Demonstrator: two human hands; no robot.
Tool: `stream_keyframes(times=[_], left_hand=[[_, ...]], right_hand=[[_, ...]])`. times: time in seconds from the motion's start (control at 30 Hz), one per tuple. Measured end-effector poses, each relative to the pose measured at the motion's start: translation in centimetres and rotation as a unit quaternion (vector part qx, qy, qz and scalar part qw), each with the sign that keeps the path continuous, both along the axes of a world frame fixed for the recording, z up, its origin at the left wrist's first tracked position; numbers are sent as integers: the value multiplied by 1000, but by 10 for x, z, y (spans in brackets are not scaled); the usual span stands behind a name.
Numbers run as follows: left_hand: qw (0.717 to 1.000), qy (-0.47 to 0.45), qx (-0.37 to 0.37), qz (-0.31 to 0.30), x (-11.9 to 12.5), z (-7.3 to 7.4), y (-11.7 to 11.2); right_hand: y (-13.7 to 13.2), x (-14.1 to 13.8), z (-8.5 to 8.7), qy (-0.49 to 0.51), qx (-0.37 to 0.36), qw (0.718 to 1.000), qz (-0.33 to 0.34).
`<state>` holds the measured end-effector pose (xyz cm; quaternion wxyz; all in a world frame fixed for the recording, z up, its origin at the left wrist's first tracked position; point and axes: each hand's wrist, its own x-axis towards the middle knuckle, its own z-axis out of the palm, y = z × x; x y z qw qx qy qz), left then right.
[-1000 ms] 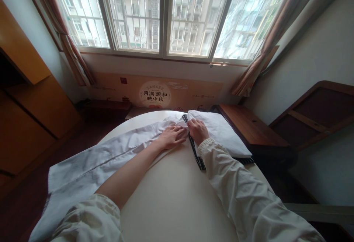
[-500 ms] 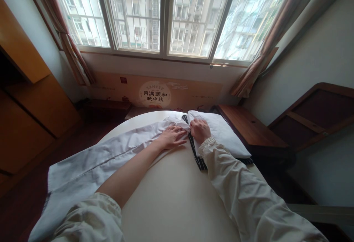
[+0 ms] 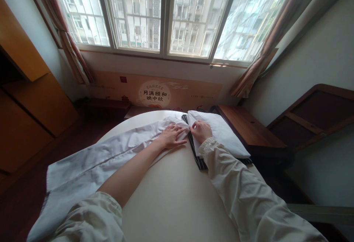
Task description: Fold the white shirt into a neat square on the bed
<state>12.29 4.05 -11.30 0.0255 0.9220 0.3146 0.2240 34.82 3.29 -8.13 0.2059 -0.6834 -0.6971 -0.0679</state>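
A long white garment (image 3: 102,159), wrinkled and laid out lengthwise, runs across the cream round table (image 3: 179,194) and hangs over its left edge. It looks like trousers, but I cannot be sure. My left hand (image 3: 172,137) lies flat on its far right end with the fingers spread. Just beside it, my right hand (image 3: 202,131) pinches the end of the garment between thumb and fingertips. Under my right wrist lies a folded white cloth (image 3: 228,135), resting on a black cloth with thin pale stripes (image 3: 195,155).
A wooden desk (image 3: 249,126) stands right of the table, with a dark chair back (image 3: 312,116) beyond it. Orange cabinets (image 3: 30,113) line the left side. Ahead are a barred window (image 3: 166,17) with curtains and a printed banner (image 3: 182,91) below it.
The fingers of my right hand have shifted slightly, and a gap now shows between thumb and forefinger. My left hand stays almost in place on the garment.
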Motion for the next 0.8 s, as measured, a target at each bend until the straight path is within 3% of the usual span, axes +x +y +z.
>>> stream_keyframes(times=[0.17, 0.3, 0.5, 0.7, 0.8], left_hand=[[994, -17, 57, 96, 26, 4, -9], [984, -33, 34, 170, 52, 3, -11], [983, -96, -31, 155, 56, -7, -1], [952, -193, -115, 209, 44, -12, 11], [953, -213, -125, 177, 43, -13, 12]], right_hand=[[5, 3, -1, 43, -30, 999, -3], [2, 5, 0, 62, -27, 998, 6], [0, 10, -2, 67, -19, 997, 29], [1, 12, -9, 64, 15, 996, 65], [-1, 12, -10, 68, 27, 992, 99]])
